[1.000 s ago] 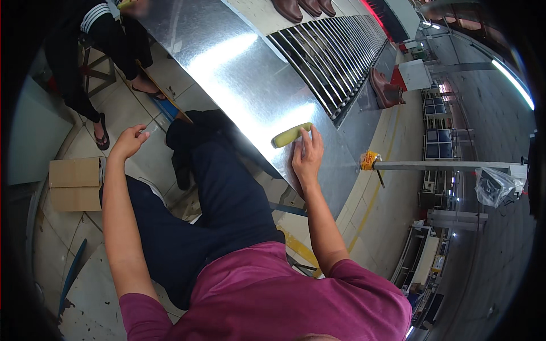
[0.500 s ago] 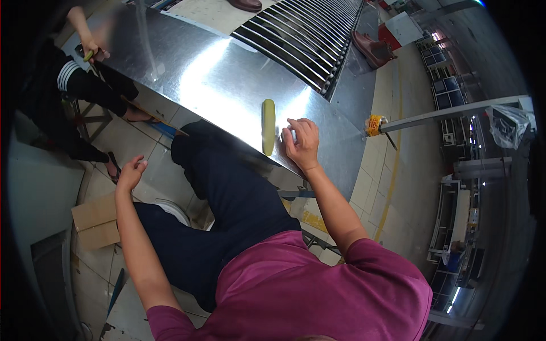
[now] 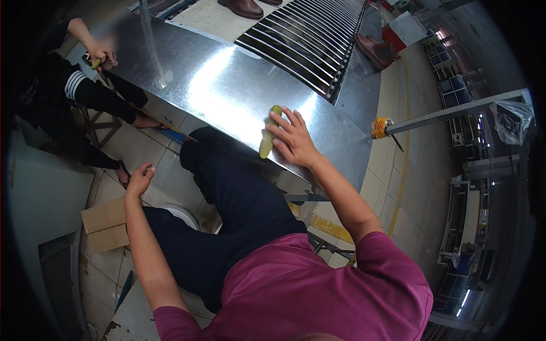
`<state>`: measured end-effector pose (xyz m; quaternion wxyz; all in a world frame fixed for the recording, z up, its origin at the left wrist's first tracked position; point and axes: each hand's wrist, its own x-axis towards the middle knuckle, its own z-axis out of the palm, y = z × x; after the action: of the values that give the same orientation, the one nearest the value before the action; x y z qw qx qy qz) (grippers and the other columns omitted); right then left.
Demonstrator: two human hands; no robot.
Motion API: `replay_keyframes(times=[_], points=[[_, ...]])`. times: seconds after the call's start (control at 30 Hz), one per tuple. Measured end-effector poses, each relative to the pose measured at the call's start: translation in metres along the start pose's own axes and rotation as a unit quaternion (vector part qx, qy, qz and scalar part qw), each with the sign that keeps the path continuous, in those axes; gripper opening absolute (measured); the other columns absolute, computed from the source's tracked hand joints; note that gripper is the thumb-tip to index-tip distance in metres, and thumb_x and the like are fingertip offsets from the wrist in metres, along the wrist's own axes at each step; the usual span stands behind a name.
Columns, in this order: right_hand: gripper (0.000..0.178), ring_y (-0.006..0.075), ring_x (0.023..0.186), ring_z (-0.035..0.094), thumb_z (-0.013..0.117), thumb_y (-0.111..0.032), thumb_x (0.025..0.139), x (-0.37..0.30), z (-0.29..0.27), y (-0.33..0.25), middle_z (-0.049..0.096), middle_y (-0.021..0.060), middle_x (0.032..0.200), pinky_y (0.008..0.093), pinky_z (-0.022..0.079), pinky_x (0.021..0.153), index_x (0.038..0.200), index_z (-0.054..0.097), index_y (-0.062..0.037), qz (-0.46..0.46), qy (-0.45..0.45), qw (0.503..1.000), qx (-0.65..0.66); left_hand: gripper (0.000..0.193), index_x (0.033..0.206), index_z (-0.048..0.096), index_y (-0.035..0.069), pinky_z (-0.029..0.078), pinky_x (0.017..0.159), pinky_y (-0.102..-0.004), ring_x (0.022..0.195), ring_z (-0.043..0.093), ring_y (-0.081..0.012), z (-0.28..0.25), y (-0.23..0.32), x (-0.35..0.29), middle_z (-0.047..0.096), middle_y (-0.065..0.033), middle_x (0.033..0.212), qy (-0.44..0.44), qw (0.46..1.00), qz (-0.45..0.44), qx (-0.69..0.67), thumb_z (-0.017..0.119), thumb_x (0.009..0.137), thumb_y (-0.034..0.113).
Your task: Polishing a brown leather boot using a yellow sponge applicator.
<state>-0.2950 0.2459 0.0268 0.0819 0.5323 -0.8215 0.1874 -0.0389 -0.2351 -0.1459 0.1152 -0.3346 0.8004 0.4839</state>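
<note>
A long yellow-green bar with rounded ends (image 3: 267, 143) lies slantwise on the shiny metal bench top (image 3: 187, 74), near its front edge. My right hand (image 3: 294, 139) reaches over this bar from the right. Its fingers are spread, some of them lying across the bar and hiding part of it; the thumb is beside it. My left hand (image 3: 141, 179) hangs away from the bench at the left, above the floor by my leg. Its fingers are loosely bent and apart, with nothing in them.
A roller conveyor (image 3: 301, 48) adjoins the bench, with brown boots (image 3: 376, 52) to its right and brown shoes (image 3: 243, 7) at the far side. A co-worker's hand (image 3: 103, 57) holds a similar bar. A cardboard box (image 3: 105, 224) is on the floor; a metal bar (image 3: 455, 113) juts in at right.
My right hand has moved left from beside the yellow-green bar onto it, fingers stretching out. The bar has turned slightly. My left hand stays much the same; the whole view has shifted a little.
</note>
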Motion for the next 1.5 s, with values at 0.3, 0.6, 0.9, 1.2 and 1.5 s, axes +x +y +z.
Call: replay_keyframes(times=[0.3,0.6,0.9,1.2,1.5], points=[[0.035,0.0330,0.128,0.056,0.072,-0.024,0.093,0.021,-0.005,0.009,0.064,0.0095,0.133,0.0541,0.038,0.111,0.126,0.069,-0.0147,0.010,0.011,0.995,-0.098,0.054,0.143,0.061,0.001,0.052,0.100,-0.0382,0.115,0.071,-0.0304,-0.004,-0.014,-0.008,0.074,-0.0234,0.123,0.015,1.000,0.003,-0.010,0.069,0.100,0.033],[0.032,0.0284,0.090,0.063,0.077,-0.015,0.087,0.013,-0.032,0.015,0.064,0.0056,0.080,0.0466,0.046,0.095,0.118,0.070,-0.0135,0.043,0.068,0.982,-0.171,0.055,0.143,0.061,0.001,0.053,0.099,-0.0383,0.115,0.071,-0.0297,-0.007,0.006,-0.007,0.074,-0.0235,0.122,0.005,1.000,0.000,-0.001,0.070,0.099,0.033],[0.044,0.0353,0.139,0.049,0.068,-0.009,0.089,0.014,-0.031,0.008,0.063,0.0108,0.139,0.0530,0.035,0.119,0.132,0.069,-0.0192,-0.028,-0.079,0.986,-0.145,0.053,0.144,0.062,0.011,0.045,0.055,-0.0283,0.078,0.059,-0.0121,-0.007,-0.026,0.002,0.069,-0.0029,0.102,0.024,1.000,0.009,0.017,0.071,0.099,0.038],[0.019,0.0279,0.093,0.062,0.074,-0.018,0.090,0.031,-0.009,0.012,0.067,0.0078,0.092,0.0424,0.048,0.091,0.106,0.073,-0.0087,0.015,0.016,0.989,-0.145,0.054,0.143,0.063,0.005,0.050,0.075,-0.0322,0.091,0.065,-0.0186,-0.006,-0.009,-0.007,0.074,-0.0118,0.111,0.013,1.000,-0.001,-0.017,0.071,0.098,0.034],[0.032,0.0281,0.106,0.065,0.070,-0.006,0.084,0.027,-0.014,0.014,0.072,0.0100,0.111,0.0431,0.048,0.088,0.114,0.073,-0.0135,0.140,-0.038,0.981,-0.130,0.052,0.140,0.064,0.000,0.054,0.089,-0.0346,0.100,0.071,-0.0235,-0.002,0.009,-0.017,0.076,-0.0184,0.114,0.018,1.000,-0.008,-0.019,0.071,0.099,0.032]])
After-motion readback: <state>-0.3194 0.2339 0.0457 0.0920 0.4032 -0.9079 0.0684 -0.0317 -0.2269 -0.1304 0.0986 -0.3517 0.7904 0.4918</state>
